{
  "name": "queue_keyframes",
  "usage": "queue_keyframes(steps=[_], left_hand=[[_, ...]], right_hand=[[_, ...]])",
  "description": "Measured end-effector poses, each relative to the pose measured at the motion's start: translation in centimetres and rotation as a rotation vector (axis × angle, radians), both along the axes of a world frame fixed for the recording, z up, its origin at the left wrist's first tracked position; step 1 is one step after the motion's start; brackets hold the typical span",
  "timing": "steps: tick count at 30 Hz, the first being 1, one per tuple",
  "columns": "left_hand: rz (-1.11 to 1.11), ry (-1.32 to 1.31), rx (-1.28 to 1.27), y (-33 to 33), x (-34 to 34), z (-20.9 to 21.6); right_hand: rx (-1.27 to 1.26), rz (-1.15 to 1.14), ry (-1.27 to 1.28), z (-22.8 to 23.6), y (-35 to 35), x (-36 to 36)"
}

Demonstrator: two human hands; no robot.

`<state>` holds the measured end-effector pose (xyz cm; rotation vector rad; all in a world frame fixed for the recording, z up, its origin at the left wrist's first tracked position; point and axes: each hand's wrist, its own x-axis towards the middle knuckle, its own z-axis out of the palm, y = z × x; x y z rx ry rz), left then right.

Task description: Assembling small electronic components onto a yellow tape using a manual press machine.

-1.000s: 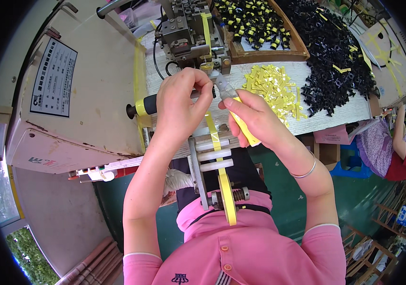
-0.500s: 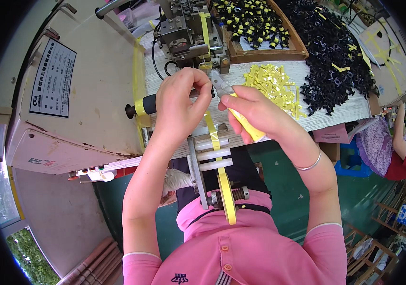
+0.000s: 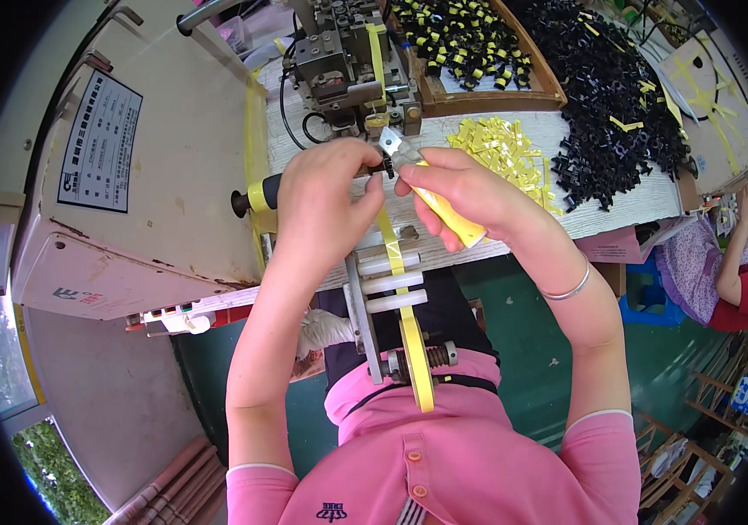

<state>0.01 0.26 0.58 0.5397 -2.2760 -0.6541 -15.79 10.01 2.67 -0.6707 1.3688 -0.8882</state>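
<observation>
My right hand [image 3: 466,197] is closed around the yellow handle of a hand tool [image 3: 440,208] with a pointed grey metal head. I cannot tell its exact kind. The metal tip points up and left, just below the press machine [image 3: 339,74]. My left hand [image 3: 326,197] is curled beside it, thumb and index finger bent toward a small dark piece [image 3: 389,166] near the tool; what it grips is mostly hidden. Behind that hand a black-handled lever [image 3: 262,194] shows its outer end. Yellow tape [image 3: 387,229] runs up from a reel [image 3: 419,367] past white rollers [image 3: 394,283].
Cut yellow strips [image 3: 501,153] are piled right of the machine. Behind them a wooden tray [image 3: 488,103] holds black parts wrapped in yellow. A heap of black parts [image 3: 615,122] covers the right side. A large beige cabinet [image 3: 173,166] stands left; another person [image 3: 733,262] sits far right.
My left hand has shifted slightly down and left, its thumb and index finger parting. The tool has moved slightly left in my right hand.
</observation>
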Motion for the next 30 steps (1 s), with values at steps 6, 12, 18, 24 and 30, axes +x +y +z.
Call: queue_keyframes(steps=[6,12,18,24,30], left_hand=[[-0.001,-0.163,-0.172,-0.3,-0.1,-0.2],[-0.020,-0.023,-0.196,-0.4,0.8,0.4],[0.028,0.004,-0.094,3.2,4.3,2.5],[0.118,-0.355,0.114,3.6,4.8,-1.2],[-0.026,-0.391,0.880,1.9,3.1,-3.7]], right_hand=[[-0.026,-0.044,-0.073,-0.4,0.3,0.2],[-0.269,-0.383,-0.167,-1.4,2.6,0.9],[-0.412,-0.423,-0.014,-3.5,4.6,-0.1],[-0.385,-0.360,-0.077,-3.2,4.5,0.7],[-0.381,-0.327,0.090,-2.8,4.2,1.6]])
